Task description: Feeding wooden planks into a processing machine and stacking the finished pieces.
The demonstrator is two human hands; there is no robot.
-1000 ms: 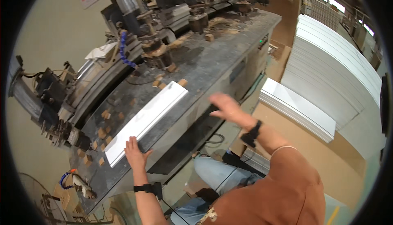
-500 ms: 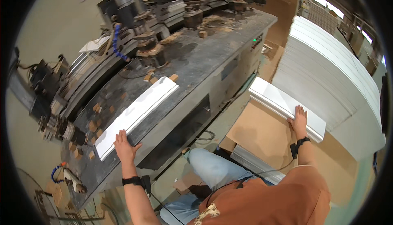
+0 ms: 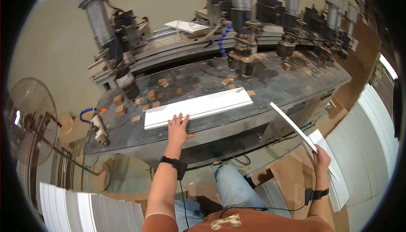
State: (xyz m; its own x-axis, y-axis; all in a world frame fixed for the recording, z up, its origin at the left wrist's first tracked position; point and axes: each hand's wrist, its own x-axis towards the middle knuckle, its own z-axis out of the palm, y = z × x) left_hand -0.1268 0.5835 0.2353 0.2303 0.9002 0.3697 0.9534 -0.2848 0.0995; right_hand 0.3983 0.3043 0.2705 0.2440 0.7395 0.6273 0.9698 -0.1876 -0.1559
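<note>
A long white panel (image 3: 207, 104) lies flat on the dark machine table (image 3: 165, 138), close to its front edge. My left hand (image 3: 179, 129) rests with spread fingers on the near edge of that panel, toward its left end. At the right, my right hand (image 3: 322, 159) is closed around a second white panel (image 3: 292, 124), raised and tilted so its narrow edge shows. Below it is another white panel (image 3: 341, 192). Several small wood blocks (image 3: 151, 95) are scattered behind and beside the panel on the table.
Upright machine heads, including a spindle (image 3: 243, 56) with a blue hose, stand along the table's back. A nozzle tool (image 3: 100, 129) lies at its left end. A fan (image 3: 31, 122) stands far left. Stacked white panels (image 3: 372, 126) rise at the right; more stacked boards (image 3: 91, 211) sit lower left.
My view has swung right to left, facing the machine more squarely. My right hand has gone from lying on a white panel to gripping and lifting one. The left hand stays on its panel.
</note>
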